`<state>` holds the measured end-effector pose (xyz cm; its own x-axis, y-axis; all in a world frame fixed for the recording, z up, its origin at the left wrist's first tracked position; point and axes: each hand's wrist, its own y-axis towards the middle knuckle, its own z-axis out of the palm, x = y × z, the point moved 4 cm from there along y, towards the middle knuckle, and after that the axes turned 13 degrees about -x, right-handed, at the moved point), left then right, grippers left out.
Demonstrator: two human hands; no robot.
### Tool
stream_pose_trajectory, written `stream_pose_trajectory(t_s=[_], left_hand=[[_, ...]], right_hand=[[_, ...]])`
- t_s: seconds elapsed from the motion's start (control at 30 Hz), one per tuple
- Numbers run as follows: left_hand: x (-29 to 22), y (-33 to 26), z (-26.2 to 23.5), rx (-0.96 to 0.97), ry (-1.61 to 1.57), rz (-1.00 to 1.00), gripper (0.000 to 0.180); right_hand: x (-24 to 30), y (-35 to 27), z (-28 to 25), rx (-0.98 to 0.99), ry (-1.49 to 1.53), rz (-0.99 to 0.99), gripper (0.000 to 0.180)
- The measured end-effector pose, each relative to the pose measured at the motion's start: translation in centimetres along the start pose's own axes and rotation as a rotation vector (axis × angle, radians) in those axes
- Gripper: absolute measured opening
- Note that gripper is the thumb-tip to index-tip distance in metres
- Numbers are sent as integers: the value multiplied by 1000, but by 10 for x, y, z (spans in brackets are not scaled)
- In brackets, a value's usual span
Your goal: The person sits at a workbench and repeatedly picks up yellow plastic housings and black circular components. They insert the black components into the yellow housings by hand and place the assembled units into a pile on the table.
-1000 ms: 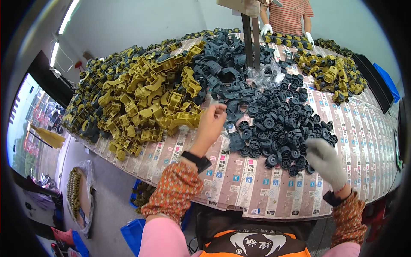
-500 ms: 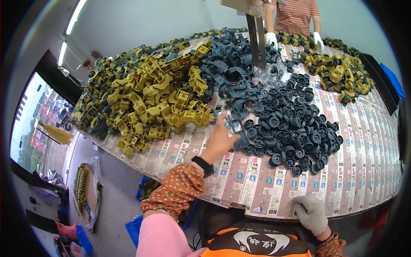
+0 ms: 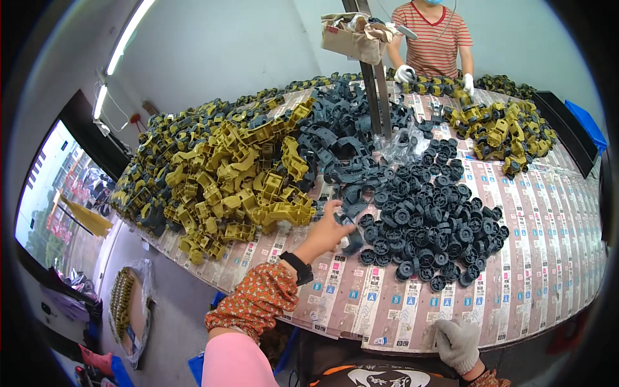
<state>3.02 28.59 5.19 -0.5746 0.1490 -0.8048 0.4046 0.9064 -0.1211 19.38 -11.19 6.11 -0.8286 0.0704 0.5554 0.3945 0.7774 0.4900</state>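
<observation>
Left hand (image 3: pixel 327 231): bare, fingers curled, pinching a dark grey part (image 3: pixel 351 240) at the 9 o'clock edge of the dark wheel pile (image 3: pixel 431 226).
Right hand (image 3: pixel 456 343): gloved, loosely curled, empty, at the counter (image 3: pixel 541 271) edge, 6 o'clock.
Yellow parts (image 3: pixel 238 174): heaped at 10 o'clock.

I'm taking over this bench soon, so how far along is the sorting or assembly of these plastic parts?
Done: yellow and dark pieces joined together lie heaped at the far side, by a co-worker's gloved hands. In hand: the bare left hand grips a dark grey part at the edge of the round wheels; the gloved right hand rests at the table edge. Left: a big heap of yellow frames, probably most of the job.
</observation>
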Motion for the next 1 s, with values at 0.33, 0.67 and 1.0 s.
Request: stream_pose_trajectory(t_s=[0.33,0.67,1.0], left_hand=[[12,5,46,-392,182,329,77],[28,33,33,-315,237,407,57],[-33,29,-9,-396,645,954,14]], right_hand=[[3,1,2,-17,0,-6,21],[1,0,4,-12,-13,-11,23],[1,1,3,-44,-32,-35,24]])
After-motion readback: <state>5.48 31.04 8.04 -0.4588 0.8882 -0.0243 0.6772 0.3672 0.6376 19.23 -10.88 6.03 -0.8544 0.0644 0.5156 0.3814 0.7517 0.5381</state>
